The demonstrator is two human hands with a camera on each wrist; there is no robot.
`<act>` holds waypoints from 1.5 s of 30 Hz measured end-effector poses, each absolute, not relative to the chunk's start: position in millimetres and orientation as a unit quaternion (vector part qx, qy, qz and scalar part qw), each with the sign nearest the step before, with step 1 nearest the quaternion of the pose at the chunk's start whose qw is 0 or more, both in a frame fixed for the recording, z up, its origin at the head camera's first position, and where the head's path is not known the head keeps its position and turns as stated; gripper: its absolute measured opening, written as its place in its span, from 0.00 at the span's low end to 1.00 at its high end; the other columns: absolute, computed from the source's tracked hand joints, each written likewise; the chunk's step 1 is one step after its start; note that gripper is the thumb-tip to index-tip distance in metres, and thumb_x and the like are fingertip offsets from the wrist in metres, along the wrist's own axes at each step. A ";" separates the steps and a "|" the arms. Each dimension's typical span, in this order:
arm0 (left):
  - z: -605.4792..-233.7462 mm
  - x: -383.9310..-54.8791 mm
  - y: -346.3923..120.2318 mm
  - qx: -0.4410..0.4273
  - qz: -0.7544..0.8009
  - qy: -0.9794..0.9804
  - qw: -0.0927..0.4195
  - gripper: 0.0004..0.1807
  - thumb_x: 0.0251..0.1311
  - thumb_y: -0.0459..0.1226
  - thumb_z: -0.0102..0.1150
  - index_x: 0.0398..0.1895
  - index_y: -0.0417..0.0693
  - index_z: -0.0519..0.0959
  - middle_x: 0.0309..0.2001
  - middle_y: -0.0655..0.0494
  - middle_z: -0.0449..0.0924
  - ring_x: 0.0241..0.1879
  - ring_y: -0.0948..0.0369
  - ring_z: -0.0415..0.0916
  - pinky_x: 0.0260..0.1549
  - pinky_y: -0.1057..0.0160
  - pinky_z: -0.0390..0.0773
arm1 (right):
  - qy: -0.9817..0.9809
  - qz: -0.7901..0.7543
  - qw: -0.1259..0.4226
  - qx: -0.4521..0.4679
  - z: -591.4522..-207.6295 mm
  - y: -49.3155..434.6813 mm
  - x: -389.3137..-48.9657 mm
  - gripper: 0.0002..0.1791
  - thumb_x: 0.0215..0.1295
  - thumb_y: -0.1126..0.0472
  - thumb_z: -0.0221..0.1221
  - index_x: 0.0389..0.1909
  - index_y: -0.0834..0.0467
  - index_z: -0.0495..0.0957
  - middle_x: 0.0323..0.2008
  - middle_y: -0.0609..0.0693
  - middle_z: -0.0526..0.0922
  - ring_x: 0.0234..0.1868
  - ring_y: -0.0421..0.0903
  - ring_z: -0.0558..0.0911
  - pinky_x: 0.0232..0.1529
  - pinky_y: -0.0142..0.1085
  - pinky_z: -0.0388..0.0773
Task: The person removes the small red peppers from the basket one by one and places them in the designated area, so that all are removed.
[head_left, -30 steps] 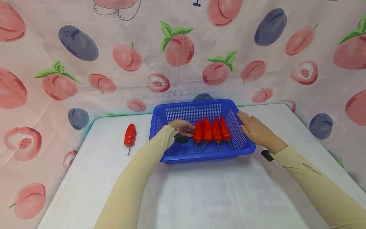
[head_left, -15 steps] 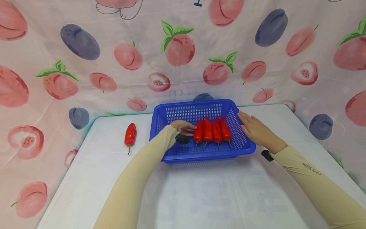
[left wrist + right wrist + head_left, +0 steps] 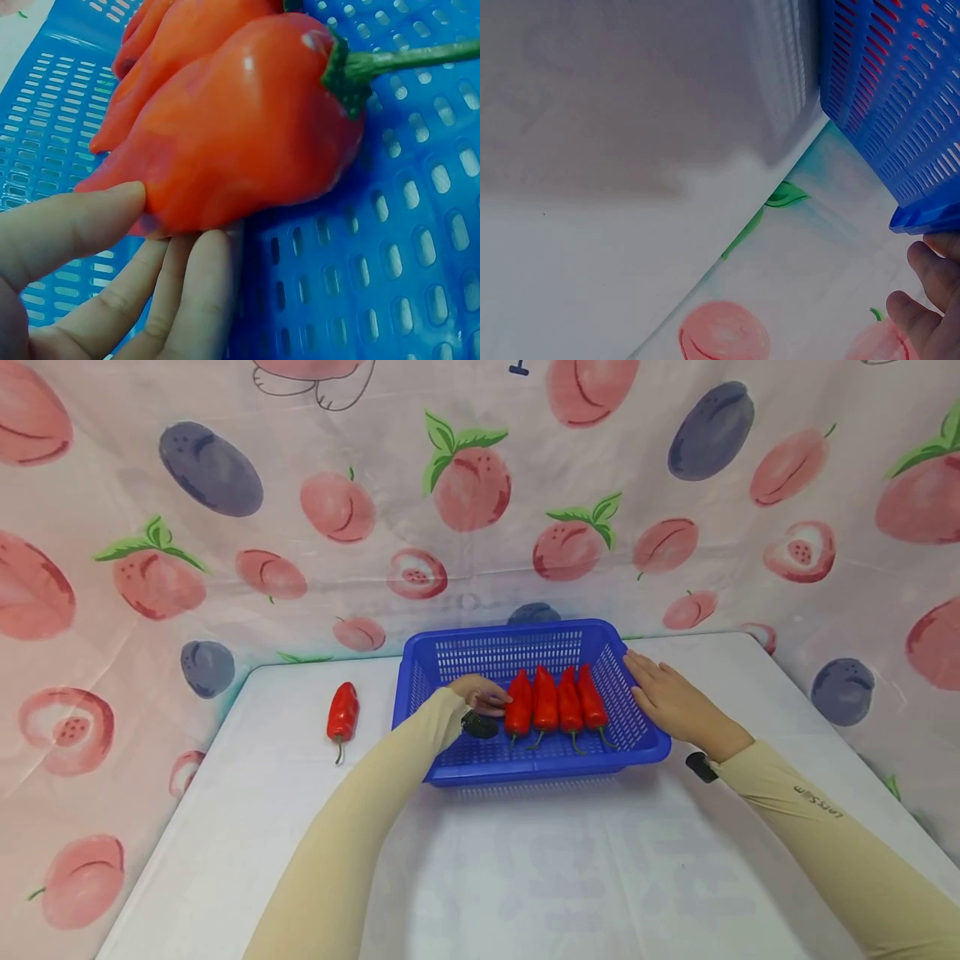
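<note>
Inside a blue plastic basket (image 3: 525, 768), several red peppers with green stems lie side by side. My left hand (image 3: 480, 692) reaches in from the left and pinches the leftmost pepper (image 3: 518, 706) near its tip. In the left wrist view, the thumb (image 3: 120, 214) lies on this pepper (image 3: 240, 127) and the other fingers are against its lower side. My right hand (image 3: 675, 702) has its fingers stretched out along the basket's right rim. The right wrist view catches only its fingertips (image 3: 915, 315) at the rim.
One more red pepper (image 3: 342, 714) lies on the white table (image 3: 570, 877), left of the basket. Behind the table hangs a fruit-printed cloth (image 3: 480, 568), close to the basket's back edge.
The leftmost pepper in the basket has shifted slightly left in my left hand, so a small gap shows beside its neighbour. The right hand stays at the rim.
</note>
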State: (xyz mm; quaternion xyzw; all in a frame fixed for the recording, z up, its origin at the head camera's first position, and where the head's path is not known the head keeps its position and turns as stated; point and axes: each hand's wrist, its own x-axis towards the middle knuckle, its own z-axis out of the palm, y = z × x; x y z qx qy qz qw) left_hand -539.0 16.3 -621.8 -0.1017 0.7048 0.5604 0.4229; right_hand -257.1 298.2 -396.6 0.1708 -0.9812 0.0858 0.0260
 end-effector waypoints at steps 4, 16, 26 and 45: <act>-569.5 -493.6 11.6 -0.101 0.567 0.714 0.399 0.20 0.44 0.28 0.70 0.45 0.40 0.79 0.49 0.43 0.79 0.41 0.52 0.83 0.38 0.65 0.84 | -0.981 0.088 0.028 0.168 -398.4 298.6 -256.9 0.31 0.71 0.59 0.42 0.70 0.70 0.49 0.71 0.67 0.52 0.71 0.64 0.53 0.70 0.60 0.49; -532.7 -467.2 8.9 -0.087 0.569 0.719 0.390 0.34 0.36 0.34 0.78 0.52 0.40 0.75 0.47 0.43 0.81 0.40 0.54 0.83 0.37 0.62 0.85 | -0.982 0.091 0.013 0.167 -395.0 298.7 -257.4 0.32 0.72 0.58 0.41 0.71 0.69 0.47 0.71 0.67 0.50 0.72 0.63 0.52 0.71 0.60 0.47; -401.1 -356.4 11.0 -0.088 0.541 0.756 0.358 0.27 0.58 0.32 0.61 0.61 0.36 0.69 0.62 0.42 0.71 0.61 0.52 0.71 0.59 0.60 0.74 | -0.981 0.094 0.010 0.166 -395.1 299.3 -259.5 0.32 0.72 0.58 0.41 0.71 0.69 0.47 0.71 0.66 0.50 0.72 0.63 0.51 0.71 0.60 0.46; -505.1 -448.1 18.1 -0.047 0.539 0.738 0.402 0.24 0.46 0.38 0.73 0.47 0.39 0.78 0.45 0.47 0.82 0.43 0.56 0.82 0.43 0.62 0.83 | -0.979 0.100 0.018 0.177 -397.5 304.6 -267.3 0.32 0.71 0.59 0.40 0.71 0.70 0.47 0.71 0.67 0.51 0.72 0.64 0.52 0.71 0.61 0.46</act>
